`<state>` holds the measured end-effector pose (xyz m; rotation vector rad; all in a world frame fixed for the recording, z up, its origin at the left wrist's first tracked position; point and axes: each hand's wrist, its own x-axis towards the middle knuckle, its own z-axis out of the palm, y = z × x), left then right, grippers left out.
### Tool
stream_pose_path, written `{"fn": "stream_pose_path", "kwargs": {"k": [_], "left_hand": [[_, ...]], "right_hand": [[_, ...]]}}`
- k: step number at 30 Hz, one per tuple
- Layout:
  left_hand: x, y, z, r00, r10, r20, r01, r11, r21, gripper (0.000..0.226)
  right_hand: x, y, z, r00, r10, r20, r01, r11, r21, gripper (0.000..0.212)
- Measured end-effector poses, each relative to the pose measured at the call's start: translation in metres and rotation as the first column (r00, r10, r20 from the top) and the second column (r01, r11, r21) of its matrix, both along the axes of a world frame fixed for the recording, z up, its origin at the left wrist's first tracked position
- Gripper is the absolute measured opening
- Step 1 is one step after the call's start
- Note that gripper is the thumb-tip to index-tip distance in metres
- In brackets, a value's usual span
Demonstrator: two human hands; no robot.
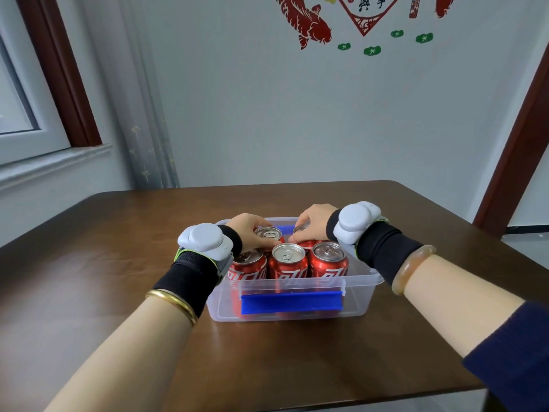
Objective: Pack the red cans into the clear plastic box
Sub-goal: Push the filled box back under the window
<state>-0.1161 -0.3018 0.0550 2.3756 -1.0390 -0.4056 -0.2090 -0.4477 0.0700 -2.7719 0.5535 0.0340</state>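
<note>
A clear plastic box (361, 295) with a blue latch on its near wall sits in the middle of the brown table. Several red cans stand upright inside it, three in the near row: left can (249, 264), middle can (289, 261), right can (329, 258). My left hand (249, 228) grips the rim of a far-row can (269, 234). My right hand (315, 223) closes over the top of another far-row can (307, 243), which is mostly hidden. Both wrists carry grey sensor pods on black bands.
The brown table (118, 263) stretches out to both sides of the box and toward me. A white wall with red paper decorations stands behind it. A window and curtain are at the left, a dark door frame at the right.
</note>
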Motion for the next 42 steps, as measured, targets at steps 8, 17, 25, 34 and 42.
{"fn": "stream_pose_path", "kwargs": {"k": [8,17,25,34,42], "left_hand": [[-0.006,0.002,0.003,1.000,-0.025,0.002,0.025,0.999,0.035,0.054],[-0.004,0.003,0.000,1.000,0.019,-0.022,-0.019,1.000,0.002,0.067],[0.023,0.043,-0.009,0.907,0.379,0.185,-0.345,0.919,-0.189,0.051],[0.032,0.054,-0.034,0.869,0.470,0.158,-0.485,0.872,0.072,0.047],[0.032,0.057,-0.043,0.839,0.544,-0.021,-0.544,0.839,-0.025,0.041]], "right_hand": [[-0.004,0.004,-0.001,1.000,-0.002,0.011,0.002,1.000,0.013,0.044],[-0.006,0.000,0.000,0.997,-0.055,0.044,0.055,0.998,0.010,0.052],[-0.043,-0.049,-0.008,0.907,-0.360,0.217,0.368,0.930,0.002,0.046],[-0.053,-0.056,-0.036,0.904,-0.427,-0.008,0.426,0.904,-0.040,0.032],[-0.054,-0.050,-0.045,0.895,-0.445,-0.012,0.445,0.895,-0.018,0.038]]}}
